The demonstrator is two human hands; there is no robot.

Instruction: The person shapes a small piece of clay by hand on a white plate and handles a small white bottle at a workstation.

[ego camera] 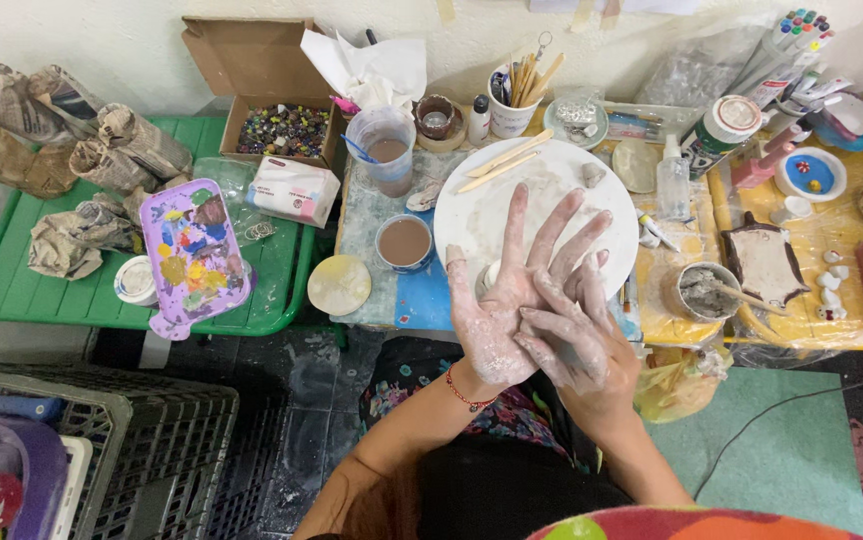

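Observation:
My left hand (497,290), dusted with pale clay and wearing a red bead bracelet, is held palm up with its fingers spread over the near edge of a round white board (552,200). My right hand (582,345), also clay-smeared, lies flat across the left palm with its fingers pointing left. Nothing shows between the two palms; that contact area is hidden. On the board lie two wooden sticks (504,160) and a small clay lump (593,174).
A cup of brown water (405,242) and a round disc (340,284) sit left of the board. A bowl of grey clay with a stick (704,291) stands to the right. A purple palette (192,255) lies on the green table (12,295). A black crate (152,440) stands lower left.

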